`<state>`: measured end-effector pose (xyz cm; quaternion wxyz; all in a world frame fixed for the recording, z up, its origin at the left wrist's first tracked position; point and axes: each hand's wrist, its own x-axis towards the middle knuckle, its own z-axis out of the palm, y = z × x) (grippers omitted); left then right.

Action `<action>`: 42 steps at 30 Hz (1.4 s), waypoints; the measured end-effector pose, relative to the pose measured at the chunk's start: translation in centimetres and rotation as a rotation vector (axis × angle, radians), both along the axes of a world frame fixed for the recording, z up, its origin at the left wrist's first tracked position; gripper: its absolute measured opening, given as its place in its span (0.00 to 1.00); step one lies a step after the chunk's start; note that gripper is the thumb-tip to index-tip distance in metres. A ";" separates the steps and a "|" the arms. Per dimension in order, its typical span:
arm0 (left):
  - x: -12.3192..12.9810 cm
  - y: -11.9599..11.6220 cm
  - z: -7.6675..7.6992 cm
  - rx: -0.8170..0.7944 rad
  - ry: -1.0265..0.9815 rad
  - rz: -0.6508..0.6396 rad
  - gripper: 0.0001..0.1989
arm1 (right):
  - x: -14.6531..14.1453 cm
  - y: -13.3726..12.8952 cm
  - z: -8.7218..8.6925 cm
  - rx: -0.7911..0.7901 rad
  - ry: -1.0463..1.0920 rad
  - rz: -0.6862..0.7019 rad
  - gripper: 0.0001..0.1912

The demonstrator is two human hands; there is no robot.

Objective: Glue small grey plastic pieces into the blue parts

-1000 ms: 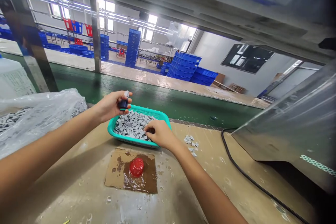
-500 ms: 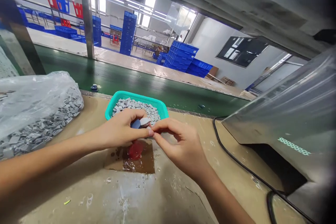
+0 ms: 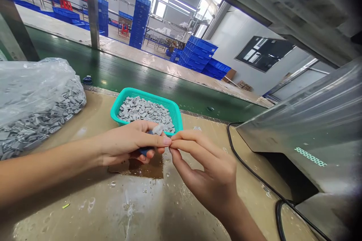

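Observation:
My left hand (image 3: 135,139) is closed around a dark blue piece (image 3: 146,150), with a pale grey-white part (image 3: 158,129) showing above the thumb. The fingertips of my right hand (image 3: 206,162) are pinched together and meet my left thumb tip; whatever they hold is too small to make out. Just behind both hands stands a teal basket (image 3: 113,112) full of small grey pieces (image 3: 144,111). Under my left hand lies a wet brown sheet (image 3: 152,167) on the tan worktop (image 3: 113,211).
A clear plastic bag (image 3: 36,90) of grey parts lies at the left. Beyond the basket runs a green conveyor belt (image 3: 135,77) bearing small dark pieces. On the right are a black cable (image 3: 249,169) and a metal housing (image 3: 305,120). Blue crates (image 3: 198,54) stand farther back.
The view has shifted slightly. My left hand has turned so its curled fingers show below the blue piece, and it covers the red round thing seen before. The small pieces on the belt appear farther left.

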<state>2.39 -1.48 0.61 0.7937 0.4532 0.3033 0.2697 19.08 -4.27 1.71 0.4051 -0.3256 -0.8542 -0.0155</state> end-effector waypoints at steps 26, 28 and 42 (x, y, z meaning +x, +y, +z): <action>-0.2 1.4 -0.3 0.321 0.025 0.349 0.11 | 2.9 -1.1 -6.8 -0.373 -0.014 -0.031 0.09; -0.1 1.4 -0.3 0.331 0.031 0.347 0.09 | 2.9 -1.2 -6.9 -0.366 -0.002 -0.033 0.09; -0.1 1.3 -0.4 0.209 0.132 0.190 0.14 | 3.3 -1.1 -7.5 -0.401 0.003 -0.071 0.10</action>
